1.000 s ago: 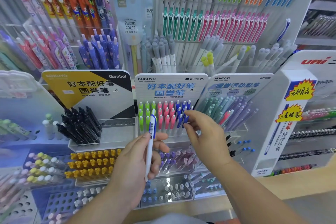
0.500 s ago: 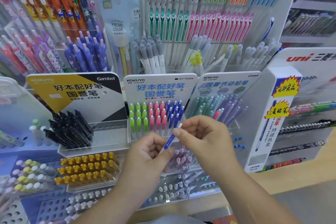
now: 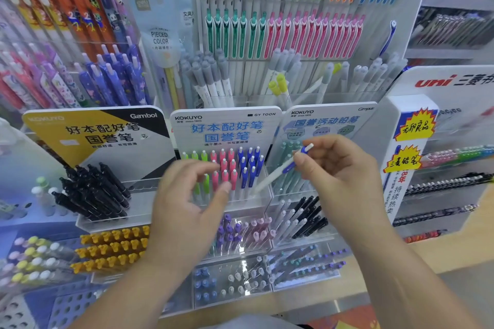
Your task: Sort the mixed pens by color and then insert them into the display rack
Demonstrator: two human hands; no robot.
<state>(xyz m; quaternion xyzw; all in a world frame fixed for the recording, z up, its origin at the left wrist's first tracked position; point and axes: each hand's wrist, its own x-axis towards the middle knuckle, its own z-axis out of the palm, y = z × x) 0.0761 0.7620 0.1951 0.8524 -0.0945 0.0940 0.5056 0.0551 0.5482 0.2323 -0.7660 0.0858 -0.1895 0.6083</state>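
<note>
Parted since before, both hands hang before the KOKUYO display rack (image 3: 267,125): left hand (image 3: 187,211) loosely spread, holding nothing; right hand (image 3: 339,176) pinching the blue-and-white pen (image 3: 270,177) at its blue clip end, white tip slanting down beside the rack's blue pens (image 3: 247,168).

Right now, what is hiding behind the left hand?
Behind the left hand is the display rack with its green pens and pink pens. Their tops show above the fingers. The hand covers most of the lower green ones, so they cannot be counted.
</note>
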